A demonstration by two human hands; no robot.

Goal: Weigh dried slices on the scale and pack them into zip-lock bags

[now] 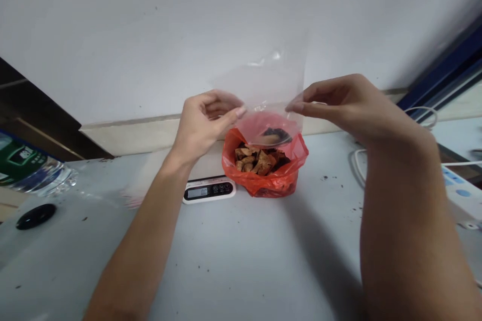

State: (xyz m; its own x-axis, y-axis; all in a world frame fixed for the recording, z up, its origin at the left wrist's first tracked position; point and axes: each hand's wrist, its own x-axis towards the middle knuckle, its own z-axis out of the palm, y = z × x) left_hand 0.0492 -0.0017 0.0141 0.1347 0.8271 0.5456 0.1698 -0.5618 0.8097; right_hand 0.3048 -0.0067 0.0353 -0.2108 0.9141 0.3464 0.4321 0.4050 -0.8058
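Note:
A clear plastic bag point(273, 77) hangs between my two hands, above a red plastic bag. My left hand point(207, 120) pinches its left side between thumb and fingers. On its right side, my right hand point(327, 100) pinches it in the same way. The red plastic bag point(274, 185) stands open on the table, with brown dried pieces point(254, 159) inside. Through the lower part of the clear bag, a darker piece shows. Left of the red bag, a white digital scale point(209, 190) reads 0.0; my left arm hides part of it.
A large water bottle point(30, 165) with a green label is at the left, near a black oval object point(36, 216). A white power strip point(457, 190) and cables are at the right. The wall point(150, 35) rises behind the table point(241, 261), where dark crumbs lie scattered.

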